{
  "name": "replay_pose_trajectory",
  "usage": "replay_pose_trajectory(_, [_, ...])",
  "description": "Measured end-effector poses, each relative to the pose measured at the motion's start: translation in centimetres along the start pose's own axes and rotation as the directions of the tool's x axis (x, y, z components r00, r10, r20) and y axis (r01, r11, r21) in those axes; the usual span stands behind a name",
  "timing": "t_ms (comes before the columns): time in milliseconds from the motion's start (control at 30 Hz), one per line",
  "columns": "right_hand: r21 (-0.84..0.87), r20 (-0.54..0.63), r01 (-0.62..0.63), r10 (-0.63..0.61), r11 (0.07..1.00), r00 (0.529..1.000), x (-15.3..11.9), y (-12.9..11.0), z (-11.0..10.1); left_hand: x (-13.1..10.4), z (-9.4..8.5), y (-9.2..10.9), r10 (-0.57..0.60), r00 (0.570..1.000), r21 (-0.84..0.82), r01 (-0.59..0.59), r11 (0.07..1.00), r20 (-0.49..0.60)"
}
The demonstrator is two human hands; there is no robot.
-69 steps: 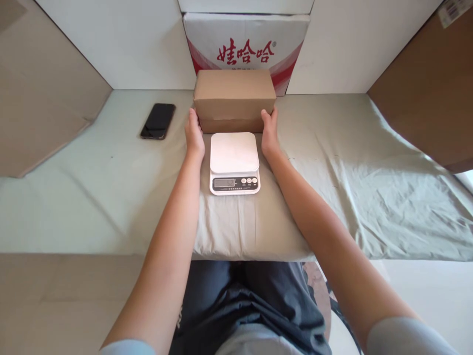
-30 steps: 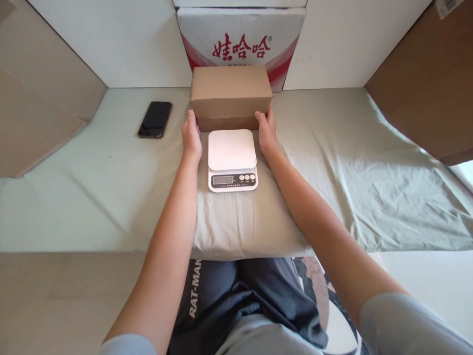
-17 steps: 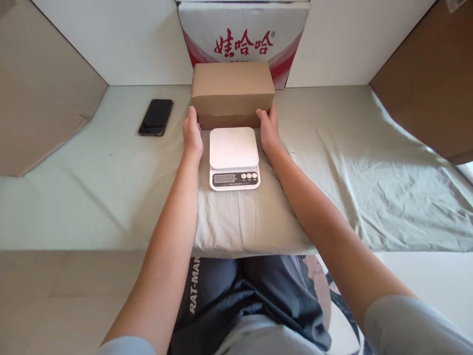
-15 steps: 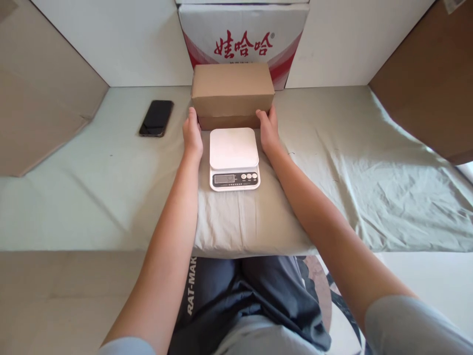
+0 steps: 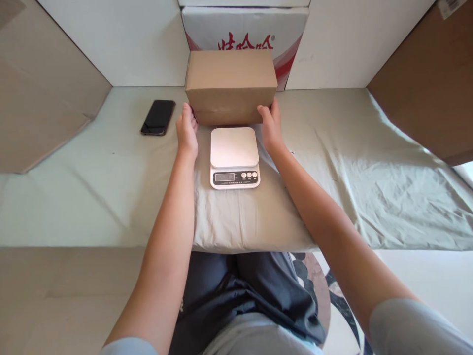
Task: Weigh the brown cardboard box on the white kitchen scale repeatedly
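A closed brown cardboard box [image 5: 232,101] is between my two hands, just beyond a white digital kitchen scale [image 5: 234,148]. My left hand [image 5: 187,129] grips the box's lower left side with its fingers curled against it. At the lower right end my right hand [image 5: 272,127] holds it, thumb on the front face and fingers around the side. The underside of the box is hidden. Nothing lies on the scale's platform, and its small display and several round buttons face me.
A black smartphone [image 5: 158,117] lies left of the box on the pale green cloth [image 5: 92,207]. Behind stands a white and red carton [image 5: 244,27]. Large cardboard panels [image 5: 48,93] rise at the left and right [image 5: 424,84]. The cloth's front edge is close to my lap.
Both hands have raised the cardboard box a little, and it now covers more of the carton's red lettering. The scale and smartphone stay in place.
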State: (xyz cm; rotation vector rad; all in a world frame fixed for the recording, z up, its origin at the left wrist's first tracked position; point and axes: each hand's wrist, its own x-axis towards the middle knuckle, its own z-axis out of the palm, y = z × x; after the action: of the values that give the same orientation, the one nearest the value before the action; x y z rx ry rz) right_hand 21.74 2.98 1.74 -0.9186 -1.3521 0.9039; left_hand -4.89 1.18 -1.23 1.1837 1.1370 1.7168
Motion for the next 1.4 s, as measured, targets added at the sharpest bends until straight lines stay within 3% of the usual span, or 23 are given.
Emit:
replay_pose_trajectory(133, [0.006,0.049,0.116,-0.116,0.993,0.992,-1.5,-3.6,-1.3,-2.3,-0.3,3.8,0.013,1.0,0.035,-0.013,0.999,0.005])
replay_pose_trajectory(267, [-0.034,0.088,0.211,-0.207,0.977,0.974,-7.0,-6.2,-3.1,-8.0,-1.0,7.1,0.088,0.995,0.066,-0.091,0.994,0.054])
replay_pose_trajectory(400, [-0.075,0.112,0.196,-0.187,0.978,0.976,-12.6,-6.4,-3.9,-14.2,-1.6,7.9,0.14,0.989,0.107,-0.145,0.984,0.051])
replay_pose_trajectory(533, [-0.092,0.107,0.142,-0.132,0.986,0.985,-14.4,-5.8,-3.9,-17.2,-1.7,7.2,0.142,0.99,0.142,-0.144,0.979,0.026])
replay_pose_trajectory(967, [0.034,0.012,0.011,-0.012,0.999,1.0,-14.8,-6.2,-3.0,-17.5,-1.2,7.1,-0.019,0.997,0.117,0.027,0.993,-0.068])
replay_pose_trajectory(1400, [0.031,0.005,0.053,-0.054,0.998,0.999,-14.1,-5.1,-3.8,-16.9,-1.4,6.8,0.04,0.994,0.114,-0.028,0.993,-0.104])
